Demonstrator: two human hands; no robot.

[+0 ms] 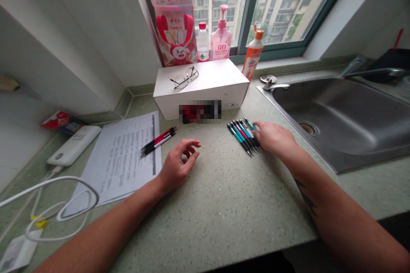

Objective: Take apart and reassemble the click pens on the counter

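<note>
My right hand (pixel 273 136) is at the right end of a row of several pens (pixel 241 137), its fingers closed on a teal pen (pixel 249 123) whose lower part they hide. Teal, red and white barrels with black grips lie side by side in that row, tips toward me. Over the bare counter (pixel 214 196), my left hand (pixel 181 160) is loosely curled with fingers apart and nothing in it. To its left, a few more pens (pixel 159 141), red, black and white, lie partly on printed sheets of paper (pixel 124 158).
Behind the pens stands a white box (pixel 205 83) with eyeglasses (pixel 185 79) on top. A steel sink (pixel 339 115) is at right. A power bank (pixel 73 145) and white cables (pixel 92 190) lie at left. Bottles (pixel 221 40) and a pink bag (pixel 175 30) stand by the window.
</note>
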